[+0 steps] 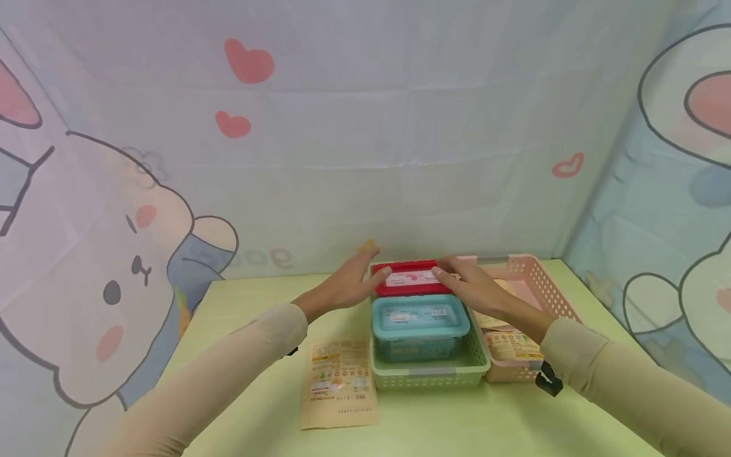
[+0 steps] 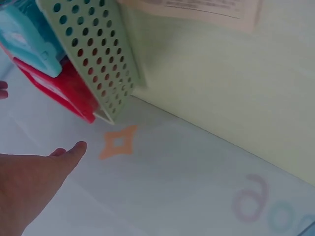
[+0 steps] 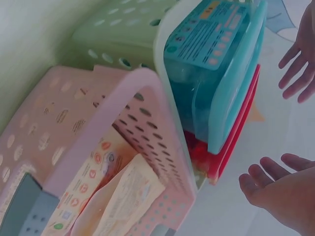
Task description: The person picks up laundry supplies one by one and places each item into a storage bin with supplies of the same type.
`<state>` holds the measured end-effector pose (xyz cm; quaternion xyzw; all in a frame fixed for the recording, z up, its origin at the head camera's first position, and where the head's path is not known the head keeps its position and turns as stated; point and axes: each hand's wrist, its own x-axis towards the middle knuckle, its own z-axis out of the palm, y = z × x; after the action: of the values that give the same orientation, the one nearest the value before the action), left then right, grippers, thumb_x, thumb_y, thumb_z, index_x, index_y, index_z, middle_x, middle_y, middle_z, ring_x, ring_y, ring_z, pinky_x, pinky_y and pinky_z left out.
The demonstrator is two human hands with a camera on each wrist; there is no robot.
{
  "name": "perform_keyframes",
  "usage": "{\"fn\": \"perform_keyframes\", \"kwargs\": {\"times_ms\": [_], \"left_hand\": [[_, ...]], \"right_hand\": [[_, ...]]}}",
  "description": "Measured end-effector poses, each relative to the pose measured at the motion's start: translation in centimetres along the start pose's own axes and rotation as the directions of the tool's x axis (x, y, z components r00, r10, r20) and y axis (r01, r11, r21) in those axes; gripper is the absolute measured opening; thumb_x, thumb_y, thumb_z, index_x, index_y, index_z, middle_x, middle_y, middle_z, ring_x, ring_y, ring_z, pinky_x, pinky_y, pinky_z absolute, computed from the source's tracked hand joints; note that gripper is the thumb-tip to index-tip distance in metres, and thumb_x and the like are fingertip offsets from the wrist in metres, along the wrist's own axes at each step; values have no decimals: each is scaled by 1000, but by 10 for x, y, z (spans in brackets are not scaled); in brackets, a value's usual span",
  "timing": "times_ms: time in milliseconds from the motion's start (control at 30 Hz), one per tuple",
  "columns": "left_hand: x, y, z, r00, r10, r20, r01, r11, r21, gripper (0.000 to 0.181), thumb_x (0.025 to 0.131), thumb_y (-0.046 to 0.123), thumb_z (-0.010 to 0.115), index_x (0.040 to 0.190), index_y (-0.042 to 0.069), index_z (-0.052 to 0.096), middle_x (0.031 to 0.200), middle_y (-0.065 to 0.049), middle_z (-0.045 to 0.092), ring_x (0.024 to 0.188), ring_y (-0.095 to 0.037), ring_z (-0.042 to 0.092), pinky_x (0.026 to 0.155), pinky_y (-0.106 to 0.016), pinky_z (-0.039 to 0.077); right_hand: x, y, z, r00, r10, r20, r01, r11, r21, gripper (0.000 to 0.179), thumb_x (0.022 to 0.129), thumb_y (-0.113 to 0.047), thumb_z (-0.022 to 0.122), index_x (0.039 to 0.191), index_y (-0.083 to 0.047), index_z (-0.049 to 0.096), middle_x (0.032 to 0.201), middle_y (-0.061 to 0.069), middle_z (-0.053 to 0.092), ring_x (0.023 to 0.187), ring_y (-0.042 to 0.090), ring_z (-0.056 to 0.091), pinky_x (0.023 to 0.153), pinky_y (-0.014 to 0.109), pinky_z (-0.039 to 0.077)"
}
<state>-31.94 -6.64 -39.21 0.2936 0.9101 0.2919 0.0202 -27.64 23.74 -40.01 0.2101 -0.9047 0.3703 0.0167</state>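
My left hand [image 1: 349, 284] and right hand [image 1: 475, 289] hover over the back of a green basket [image 1: 428, 381], fingers extended and holding nothing. Between them is a box with a red lid [image 1: 407, 289] and a white label, at the rear of the basket. In front of it sits a clear box with a teal lid [image 1: 421, 315]. Both wrist views show a gap between the left hand [image 2: 29, 182], the right hand [image 3: 283, 189] and the boxes.
A pink basket [image 1: 548, 285] stands against the green one's right side, holding several tan packets [image 1: 511, 346]. Another tan printed packet [image 1: 339, 390] lies flat on the light green table [image 1: 245, 355] at left. A cartoon-printed cloth [image 1: 411, 158] hangs behind.
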Motion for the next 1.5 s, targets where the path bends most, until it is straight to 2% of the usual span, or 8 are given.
{"fn": "perform_keyframes", "kwargs": {"times_ms": [233,433,700,867,1067,1233,1333,1500], "left_hand": [[-16,-8,-4,1000,-4,15,4,999,36,79,109,55,48,168,8,25,172,-13,29,159,-34,26,126,-58,25],[-27,-19,-10,1000,-11,9,10,998,56,77,110,54,47,167,7,27,168,-15,34,156,-36,31,125,-58,27],[-40,-27,-9,998,-9,57,3,995,104,78,109,58,45,167,9,27,167,-15,35,153,-34,36,124,-55,30],[-48,-30,-8,999,-2,39,-2,995,104,79,108,60,47,166,9,30,167,-14,35,153,-35,37,124,-57,31],[-56,-41,-7,998,60,34,-64,986,153,73,107,57,53,161,10,42,165,-12,40,151,-34,41,122,-57,35],[-68,-54,-5,986,150,70,-164,940,300,57,105,53,61,147,15,59,160,-9,47,146,-33,47,116,-54,43],[-73,-61,-4,969,227,93,-245,884,398,52,103,53,66,141,16,65,155,-8,53,145,-32,49,114,-52,46],[-79,-70,0,929,347,130,-363,779,511,50,99,53,71,133,16,70,147,-6,60,140,-29,55,110,-48,50]], "right_hand": [[1,-7,8,999,-45,-31,44,999,-31,69,110,-47,54,157,3,44,154,24,52,140,46,51,113,68,41],[1,-17,16,996,-90,-9,90,994,-56,72,104,-49,64,157,-5,46,150,16,56,130,39,58,104,64,50],[-1,-25,28,993,-108,58,114,985,-126,79,102,-51,66,161,-5,42,160,18,47,146,43,45,114,68,40],[0,-30,36,985,-148,91,158,980,-120,79,102,-50,66,161,-4,42,163,16,45,148,40,44,116,66,38],[2,-37,53,975,-179,133,196,972,-129,80,102,-52,66,160,-3,42,163,15,45,149,38,43,117,64,37],[4,-46,70,963,-212,169,240,956,-167,81,100,-56,65,161,-8,44,163,13,45,150,35,41,117,63,38],[3,-52,79,953,-237,189,275,938,-210,82,99,-60,63,162,-11,44,164,12,44,150,34,41,117,62,39],[2,-60,92,930,-281,236,341,900,-271,80,100,-57,64,162,-11,44,165,10,42,151,33,40,120,60,36]]}}
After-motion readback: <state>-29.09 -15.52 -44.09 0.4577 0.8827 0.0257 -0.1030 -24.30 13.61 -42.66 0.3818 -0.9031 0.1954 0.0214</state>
